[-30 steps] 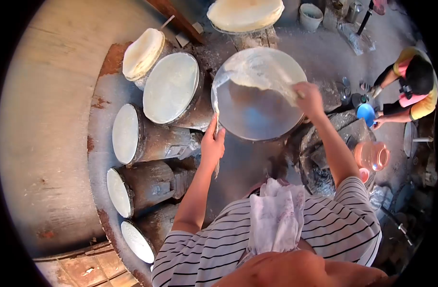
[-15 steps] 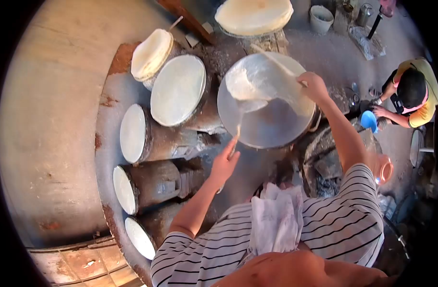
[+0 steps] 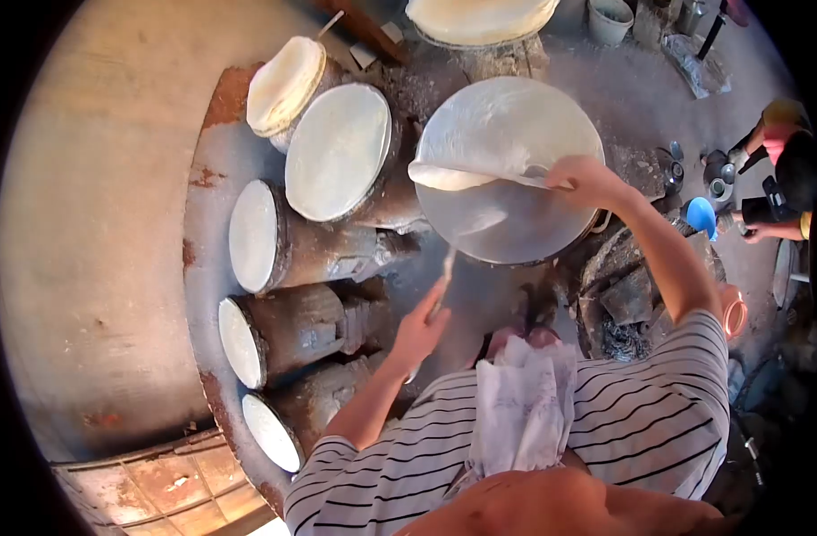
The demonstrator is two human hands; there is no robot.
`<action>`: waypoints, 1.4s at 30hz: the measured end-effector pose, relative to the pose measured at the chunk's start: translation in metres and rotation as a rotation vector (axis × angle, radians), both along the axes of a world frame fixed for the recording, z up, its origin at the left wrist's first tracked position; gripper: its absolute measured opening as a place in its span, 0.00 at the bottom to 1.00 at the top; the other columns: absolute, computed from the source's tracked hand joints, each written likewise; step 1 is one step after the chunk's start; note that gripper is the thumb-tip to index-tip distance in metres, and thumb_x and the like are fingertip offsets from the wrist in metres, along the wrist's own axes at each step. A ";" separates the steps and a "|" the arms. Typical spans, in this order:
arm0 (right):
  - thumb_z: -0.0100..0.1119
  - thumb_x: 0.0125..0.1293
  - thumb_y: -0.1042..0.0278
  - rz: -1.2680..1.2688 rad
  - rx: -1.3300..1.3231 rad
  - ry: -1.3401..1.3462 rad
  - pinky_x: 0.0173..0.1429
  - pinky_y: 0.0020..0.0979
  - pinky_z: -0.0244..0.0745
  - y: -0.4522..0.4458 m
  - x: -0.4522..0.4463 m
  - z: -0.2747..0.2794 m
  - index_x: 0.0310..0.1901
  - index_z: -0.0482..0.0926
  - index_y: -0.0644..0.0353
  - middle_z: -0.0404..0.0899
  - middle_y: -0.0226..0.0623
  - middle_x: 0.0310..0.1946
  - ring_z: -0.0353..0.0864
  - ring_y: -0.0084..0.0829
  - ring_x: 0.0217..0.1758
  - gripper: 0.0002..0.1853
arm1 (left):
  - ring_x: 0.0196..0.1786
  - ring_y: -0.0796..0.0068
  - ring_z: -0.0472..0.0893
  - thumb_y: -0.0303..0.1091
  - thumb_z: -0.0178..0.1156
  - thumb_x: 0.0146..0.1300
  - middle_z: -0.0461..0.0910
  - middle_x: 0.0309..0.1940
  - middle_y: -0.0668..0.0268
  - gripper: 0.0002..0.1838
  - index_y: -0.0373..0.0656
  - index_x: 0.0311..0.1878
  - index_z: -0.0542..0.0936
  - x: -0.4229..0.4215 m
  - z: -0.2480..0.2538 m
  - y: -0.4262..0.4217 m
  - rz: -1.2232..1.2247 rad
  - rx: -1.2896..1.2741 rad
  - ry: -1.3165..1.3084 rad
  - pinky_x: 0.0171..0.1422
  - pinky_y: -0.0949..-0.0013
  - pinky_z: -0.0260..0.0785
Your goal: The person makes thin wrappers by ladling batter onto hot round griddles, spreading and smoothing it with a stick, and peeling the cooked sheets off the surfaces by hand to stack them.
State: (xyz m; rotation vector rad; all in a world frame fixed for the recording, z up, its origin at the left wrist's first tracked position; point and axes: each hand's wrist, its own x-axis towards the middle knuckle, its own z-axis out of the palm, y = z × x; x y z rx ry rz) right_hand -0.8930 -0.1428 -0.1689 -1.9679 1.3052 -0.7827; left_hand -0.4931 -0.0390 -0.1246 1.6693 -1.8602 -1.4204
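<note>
A large round metal pan (image 3: 493, 116) lies in front of me, its surface whitish at the far side. My right hand (image 3: 587, 181) is closed at the pan's right side on the end of a pale stick (image 3: 514, 178). Along that stick, over the left half of the pan, is a thick white strip (image 3: 449, 177), perhaps a folded dough sheet. Below the pan's near rim, my left hand (image 3: 420, 329) grips a long-handled tool (image 3: 449, 265). The tool's head is blurred over the pan, so its shape cannot be told.
Several drum-like stoves with pale round tops (image 3: 339, 152) curve along the left. A stack of white round sheets (image 3: 482, 20) stands at the back. Right of the pan are a blue bowl (image 3: 700, 217), a bucket (image 3: 610, 21) and a crouching co-worker's arm (image 3: 775, 231).
My right hand has turned the stick from slanting up-left to nearly level across the pan, gathering the white sheet into a strip. My left-hand tool has pulled slightly nearer. The view shifted.
</note>
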 end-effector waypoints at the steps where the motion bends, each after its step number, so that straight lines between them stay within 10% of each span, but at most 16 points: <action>1: 0.62 0.42 0.80 0.001 0.128 -0.038 0.40 0.32 0.74 0.013 -0.012 0.014 0.38 0.83 0.59 0.82 0.34 0.35 0.79 0.33 0.38 0.17 | 0.16 0.89 0.65 0.32 0.56 0.67 0.68 0.19 0.73 0.29 0.52 0.71 0.62 0.006 0.011 0.009 0.082 0.096 0.030 0.18 0.79 0.58; 12: 0.60 0.42 0.83 -0.249 0.252 -0.223 0.35 0.28 0.74 0.084 -0.032 -0.008 0.42 0.83 0.62 0.81 0.36 0.36 0.79 0.28 0.32 0.20 | 0.10 0.84 0.60 0.28 0.47 0.70 0.62 0.12 0.74 0.28 0.50 0.73 0.56 0.009 0.025 -0.026 0.255 0.099 0.141 0.13 0.75 0.54; 16: 0.59 0.42 0.81 -0.323 -0.115 -0.025 0.45 0.35 0.74 0.099 0.011 -0.016 0.38 0.81 0.63 0.80 0.40 0.38 0.79 0.39 0.39 0.16 | 0.10 0.83 0.60 0.31 0.51 0.69 0.62 0.11 0.73 0.30 0.54 0.72 0.56 -0.017 -0.011 -0.052 0.418 0.244 0.380 0.13 0.74 0.53; 21: 0.55 0.43 0.83 -0.388 -0.207 0.197 0.49 0.38 0.76 0.197 0.082 0.010 0.36 0.82 0.60 0.80 0.39 0.38 0.79 0.42 0.44 0.16 | 0.14 0.86 0.65 0.27 0.51 0.68 0.66 0.17 0.75 0.29 0.51 0.72 0.58 0.047 -0.003 -0.025 -0.131 -0.310 0.105 0.16 0.78 0.58; 25: 0.59 0.55 0.79 -0.754 0.290 -0.806 0.40 0.25 0.75 0.170 0.238 -0.022 0.48 0.76 0.59 0.80 0.31 0.39 0.79 0.24 0.40 0.17 | 0.25 0.80 0.75 0.29 0.55 0.66 0.77 0.29 0.65 0.30 0.43 0.70 0.60 0.098 0.034 -0.066 -0.013 -0.304 0.346 0.29 0.75 0.69; 27: 0.57 0.63 0.72 -0.684 0.323 -1.163 0.35 0.23 0.73 0.080 0.327 -0.031 0.54 0.70 0.57 0.80 0.33 0.37 0.76 0.22 0.31 0.18 | 0.16 0.86 0.66 0.29 0.52 0.68 0.69 0.18 0.73 0.32 0.45 0.73 0.53 0.098 0.057 -0.071 0.008 -0.170 0.628 0.19 0.79 0.60; 32: 0.51 0.69 0.64 -1.047 0.206 -1.369 0.17 0.23 0.61 -0.022 0.430 -0.083 0.53 0.65 0.54 0.74 0.33 0.28 0.67 0.20 0.16 0.13 | 0.12 0.87 0.62 0.28 0.49 0.69 0.63 0.15 0.76 0.33 0.46 0.74 0.47 0.151 0.071 -0.081 -0.092 -0.141 0.810 0.15 0.79 0.55; 42: 0.49 0.71 0.65 -1.317 0.021 -1.603 0.17 0.20 0.54 0.093 0.431 -0.061 0.58 0.67 0.48 0.67 0.27 0.23 0.58 0.15 0.15 0.15 | 0.12 0.86 0.58 0.28 0.45 0.71 0.60 0.15 0.73 0.33 0.48 0.75 0.44 0.172 0.067 -0.083 -0.233 -0.025 0.823 0.15 0.77 0.54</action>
